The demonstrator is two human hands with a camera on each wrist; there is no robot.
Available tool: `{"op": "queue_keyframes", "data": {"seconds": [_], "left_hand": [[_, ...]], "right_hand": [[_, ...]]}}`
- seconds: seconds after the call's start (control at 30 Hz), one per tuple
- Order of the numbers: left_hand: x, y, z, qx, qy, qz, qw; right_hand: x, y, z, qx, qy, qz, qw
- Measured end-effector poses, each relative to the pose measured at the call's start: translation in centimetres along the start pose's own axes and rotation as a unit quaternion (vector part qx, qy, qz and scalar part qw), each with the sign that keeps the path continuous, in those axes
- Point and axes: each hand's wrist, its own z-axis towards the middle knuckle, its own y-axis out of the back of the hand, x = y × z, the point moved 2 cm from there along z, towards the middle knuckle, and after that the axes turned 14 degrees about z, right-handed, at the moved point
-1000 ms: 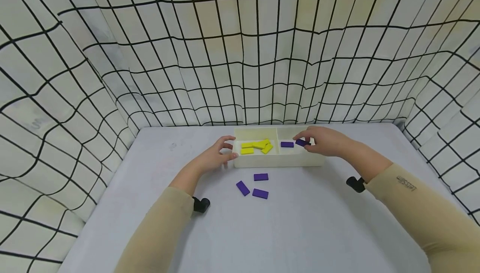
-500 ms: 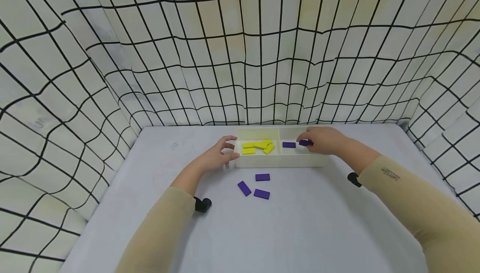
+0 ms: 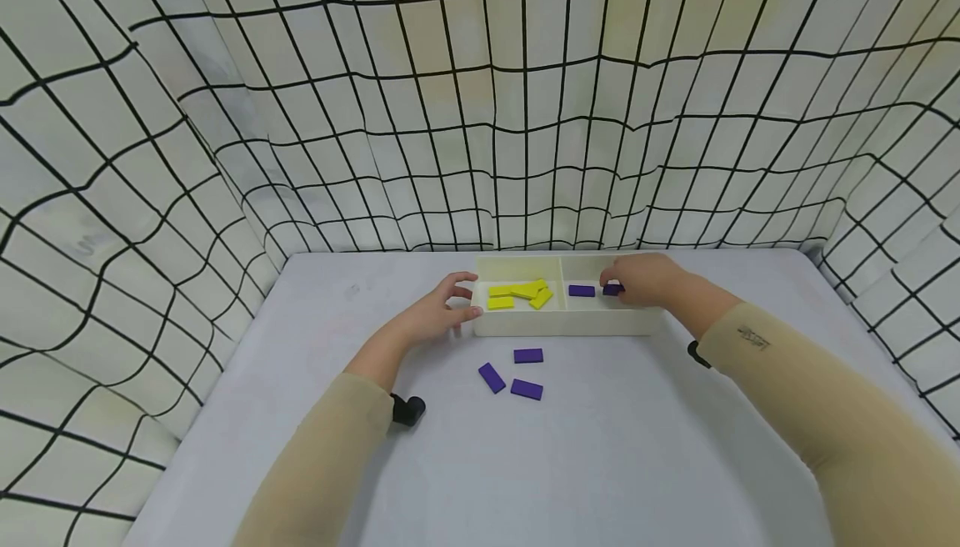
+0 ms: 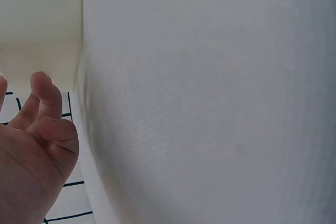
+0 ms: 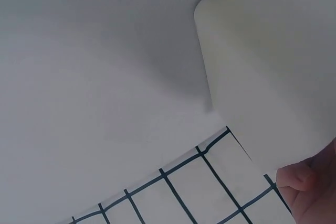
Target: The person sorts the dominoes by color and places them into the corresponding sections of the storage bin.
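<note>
A cream two-compartment box (image 3: 562, 325) stands at the back of the table. My left hand (image 3: 438, 310) is at its left end, thumb by the front corner and loosely bent fingers against the end wall. In the left wrist view that hand (image 4: 39, 156) has its fingertips right at the wall. My right hand (image 3: 643, 279) reaches into the right compartment and pinches a small purple block (image 3: 612, 289) low over its floor; the fingertips are partly hidden. Beside it lies another purple block (image 3: 581, 290). Several yellow blocks (image 3: 501, 303) lie in the left compartment.
Three purple blocks lie on the white table (image 3: 600, 447) in front of the box, one of them a slanted purple block (image 3: 492, 378). White walls with a black grid net (image 3: 525, 97) enclose the back and sides. A black wrist camera (image 3: 408, 410) sits at the left sleeve.
My right hand has lowered the purple block deeper into the right compartment, and its forearm has swung slightly inward. My left hand stays at the box end. The whole view has shifted slightly.
</note>
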Motion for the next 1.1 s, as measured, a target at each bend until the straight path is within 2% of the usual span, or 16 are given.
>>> {"op": "queue_keyframes", "data": {"seconds": [0.3,0.5,0.9,1.1], "left_hand": [[0.0,0.0,0.0,0.005,0.004,-0.004,1.0000],[0.2,-0.1,0.2,0.007,0.006,-0.004,1.0000],[0.3,-0.2,0.4,0.008,0.007,-0.007,0.9999],[0.3,-0.1,0.2,0.005,0.010,-0.006,0.9999]], "right_hand": [[-0.1,-0.5,0.9,-0.002,-0.009,-0.036,0.9993],[0.1,-0.4,1.1,-0.001,-0.010,-0.035,0.9993],[-0.1,-0.9,1.3,-0.020,0.035,-0.070,0.9968],[-0.3,-0.9,1.4,-0.027,0.029,-0.057,0.9976]]}}
